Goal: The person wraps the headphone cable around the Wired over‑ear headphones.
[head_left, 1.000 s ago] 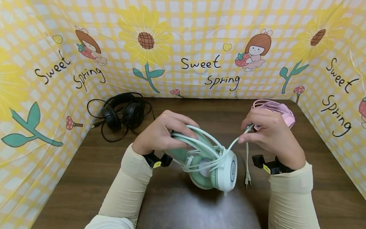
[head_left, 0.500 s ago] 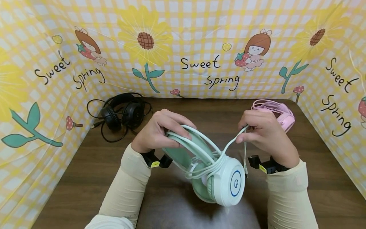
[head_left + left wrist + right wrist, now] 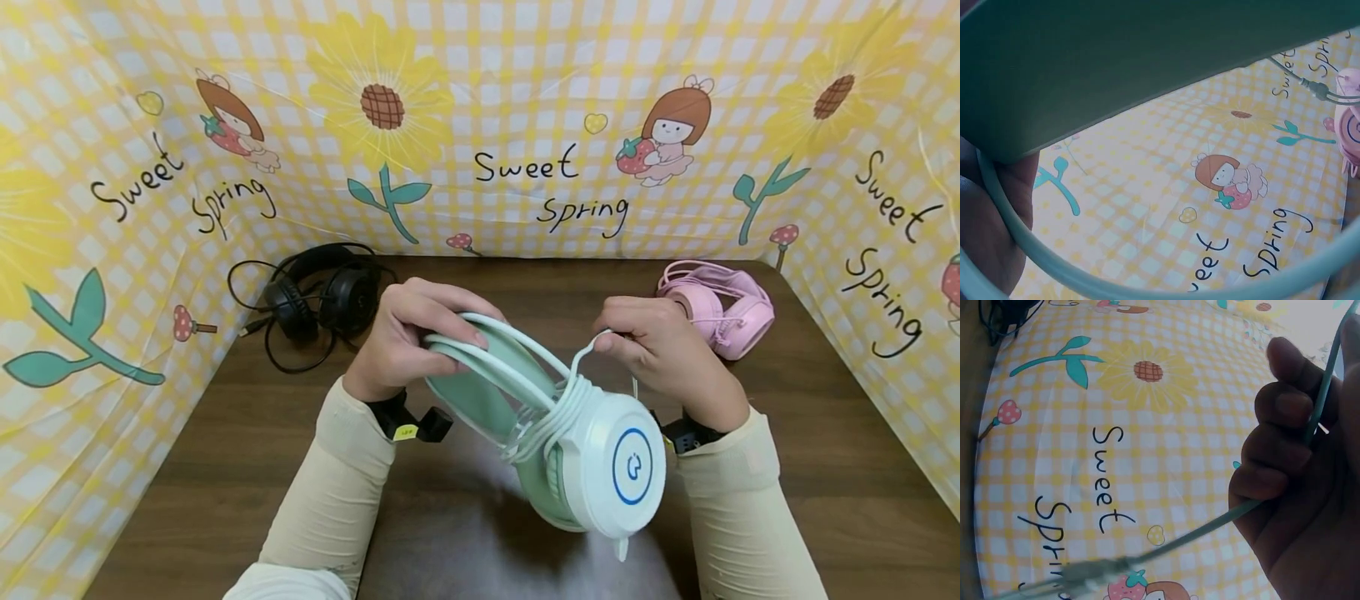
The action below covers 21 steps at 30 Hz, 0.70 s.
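L hand [image 3: 416, 333] has its fingers curled round the headband [image 3: 517, 358] of the mint headphones [image 3: 600, 450]. R hand [image 3: 663, 346] is bent in too, pinching the cord [image 3: 562, 417]. The headphones hang tilted btwn the hands, seemingly just above the table [image 3: 450, 517]. The cord goes round & round by one ear cup [image 3: 633, 467]. If R hand tugs too hard, the loops could go tight & knot, b/c they sit so close. L hand only has the top, so a big tug could prob. twist the headphones, or make them slip & fall. The cord's split bit [image 3: 1100, 572] hangs loose past R hand & might snag on the pink headphones [image 3: 742, 329] nearby.
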Tool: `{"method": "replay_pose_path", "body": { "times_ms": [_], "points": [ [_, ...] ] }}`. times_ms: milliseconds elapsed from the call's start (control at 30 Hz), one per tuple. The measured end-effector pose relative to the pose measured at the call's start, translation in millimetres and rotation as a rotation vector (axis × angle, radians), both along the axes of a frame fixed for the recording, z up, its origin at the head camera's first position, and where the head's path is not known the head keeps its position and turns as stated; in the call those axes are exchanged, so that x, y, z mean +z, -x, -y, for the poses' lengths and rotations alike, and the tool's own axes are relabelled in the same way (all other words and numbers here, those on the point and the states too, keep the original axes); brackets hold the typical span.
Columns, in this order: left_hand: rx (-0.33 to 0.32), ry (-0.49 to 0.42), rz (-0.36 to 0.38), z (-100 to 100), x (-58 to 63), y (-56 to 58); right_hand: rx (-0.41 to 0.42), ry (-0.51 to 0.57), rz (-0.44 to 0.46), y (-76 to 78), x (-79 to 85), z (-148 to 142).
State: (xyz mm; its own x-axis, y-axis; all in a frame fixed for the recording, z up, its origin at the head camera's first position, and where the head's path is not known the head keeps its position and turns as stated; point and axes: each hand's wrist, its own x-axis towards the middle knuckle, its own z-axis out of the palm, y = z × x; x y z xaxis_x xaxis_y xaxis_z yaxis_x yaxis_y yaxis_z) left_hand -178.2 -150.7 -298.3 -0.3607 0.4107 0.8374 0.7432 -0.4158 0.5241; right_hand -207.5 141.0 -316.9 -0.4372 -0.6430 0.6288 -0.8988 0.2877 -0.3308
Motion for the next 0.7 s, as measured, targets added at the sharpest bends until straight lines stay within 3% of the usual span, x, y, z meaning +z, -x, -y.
{"method": "replay_pose_path", "body": {
  "times_ms": [100, 267, 367, 467, 633, 700],
  "points": [
    [0.016, -0.074, 0.013, 0.9, -0.3, 0.5, -0.017, -0.006, 0.028, 0.1, -1.2, -0.2],
    [0.080, -0.167, 0.044, 3.0, 0.8, -0.3, -0.037, 0.026, 0.188, -4.8, -1.9, -3.4],
    [0.113, -0.197, 0.051, 3.7, 1.6, -1.3, -0.050, 0.052, 0.266, -7.9, -1.7, -4.5],
    [0.105, -0.209, 0.058, 3.4, 1.6, -1.5, -0.038, 0.059, 0.315, -13.9, 4.4, -1.2],
    [0.127, -0.273, 0.102, 3.6, 0.7, -2.4, 0.071, 0.093, 0.324, -24.1, 18.8, 11.4],
    [0.150, -0.322, 0.133, 3.9, 0.0, -2.8, 0.159, 0.144, 0.349, -21.3, 15.4, 13.3]
  ]
}}
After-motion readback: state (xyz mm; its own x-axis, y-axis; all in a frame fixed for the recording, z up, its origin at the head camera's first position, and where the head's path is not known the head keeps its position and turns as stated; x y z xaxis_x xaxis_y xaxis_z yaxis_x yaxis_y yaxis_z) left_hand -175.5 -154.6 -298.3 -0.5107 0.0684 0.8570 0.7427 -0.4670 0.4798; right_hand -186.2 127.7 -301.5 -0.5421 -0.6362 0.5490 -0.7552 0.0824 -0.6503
